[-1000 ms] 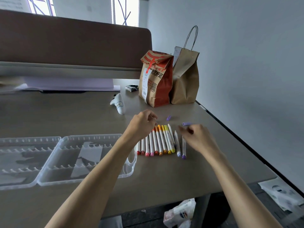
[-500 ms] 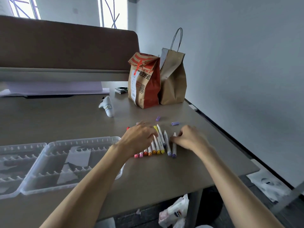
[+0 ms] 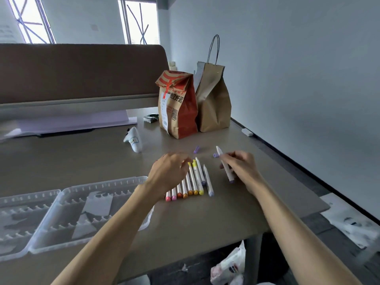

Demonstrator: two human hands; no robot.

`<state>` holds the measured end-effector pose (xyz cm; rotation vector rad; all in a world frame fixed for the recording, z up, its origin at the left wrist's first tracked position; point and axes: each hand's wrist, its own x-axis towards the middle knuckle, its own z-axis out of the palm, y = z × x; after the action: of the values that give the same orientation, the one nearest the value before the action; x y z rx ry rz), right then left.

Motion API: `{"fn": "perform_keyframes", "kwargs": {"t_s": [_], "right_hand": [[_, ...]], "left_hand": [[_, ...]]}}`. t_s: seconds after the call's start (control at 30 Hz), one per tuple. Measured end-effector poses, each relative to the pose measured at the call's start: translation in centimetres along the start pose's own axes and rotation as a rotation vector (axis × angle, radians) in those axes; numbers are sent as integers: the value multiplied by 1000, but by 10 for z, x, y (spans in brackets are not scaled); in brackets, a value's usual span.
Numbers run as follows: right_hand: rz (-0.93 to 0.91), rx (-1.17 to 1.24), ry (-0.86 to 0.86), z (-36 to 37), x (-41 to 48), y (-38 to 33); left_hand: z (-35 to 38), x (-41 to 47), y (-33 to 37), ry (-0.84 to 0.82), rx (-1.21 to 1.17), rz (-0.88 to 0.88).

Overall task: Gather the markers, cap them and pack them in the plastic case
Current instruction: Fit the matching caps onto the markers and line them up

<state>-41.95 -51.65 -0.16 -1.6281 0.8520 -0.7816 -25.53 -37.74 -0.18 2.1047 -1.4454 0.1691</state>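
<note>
Several markers [image 3: 192, 183] lie side by side on the brown table [image 3: 205, 221], their pink, orange, yellow and purple ends toward me. My left hand [image 3: 168, 173] rests over the left part of that row, fingers curled at the marker tips. My right hand [image 3: 241, 168] grips one white marker [image 3: 225, 165] with a purple end, lifted clear of the row and tilted. Two loose purple caps lie beyond the row: one cap [image 3: 196, 149] farther back and another cap [image 3: 215, 155] beside the held marker's tip. The clear plastic case [image 3: 98, 186] lies open at the left.
A red-and-brown paper bag [image 3: 177, 105] and a plain brown handled bag [image 3: 213, 99] stand at the back right. A white controller [image 3: 134, 139] lies mid-table, a small dark wrapper [image 3: 151, 117] behind it. The table edge runs close on the right; plastic bags lie on the floor below.
My right hand has picked one purple-ended marker out of the row and lifted it to the right. My left hand stays on the row.
</note>
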Motion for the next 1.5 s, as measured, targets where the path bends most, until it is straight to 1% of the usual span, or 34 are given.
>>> {"fn": "perform_keyframes", "kwargs": {"t_s": [0.07,0.17,0.33,0.53,0.6,0.67,0.73,0.8,0.87,0.97,1.07,1.2,1.3,1.4,1.5], "right_hand": [[-19,45,0,-2,1,4],[-51,105,-17,-4,4,7],[-47,125,-14,-6,6,6],[-33,210,26,-15,9,3],[-18,224,22,-17,9,3],[-4,216,2,-18,7,1],[18,235,-41,-18,5,-3],[48,336,-111,-19,4,-4],[84,452,-171,-20,3,-5],[95,510,-227,-22,1,-4],[88,489,-247,-21,0,-4],[62,474,-232,-20,-2,-5],[29,466,-213,-20,-5,-7],[7,462,-214,-18,-6,-8],[-54,361,-215,-17,-7,-4]], "left_hand": [[-1,16,0,-44,82,-108],[4,46,4,-160,193,-172],[34,90,10,-210,244,-242],[48,105,4,-206,260,-251],[45,103,2,-212,206,-262],[39,98,3,-213,79,-257],[31,89,8,-197,-142,-218],[18,74,17,-159,-367,-163],[5,55,26,-122,-543,-134],[-9,30,33,-160,-769,-156],[-13,19,29,-199,-889,-187],[-11,14,21,-250,-979,-225],[-11,12,18,-251,-970,-235],[-9,13,19,-170,-910,-229],[-6,14,22,-88,-786,-152]]}}
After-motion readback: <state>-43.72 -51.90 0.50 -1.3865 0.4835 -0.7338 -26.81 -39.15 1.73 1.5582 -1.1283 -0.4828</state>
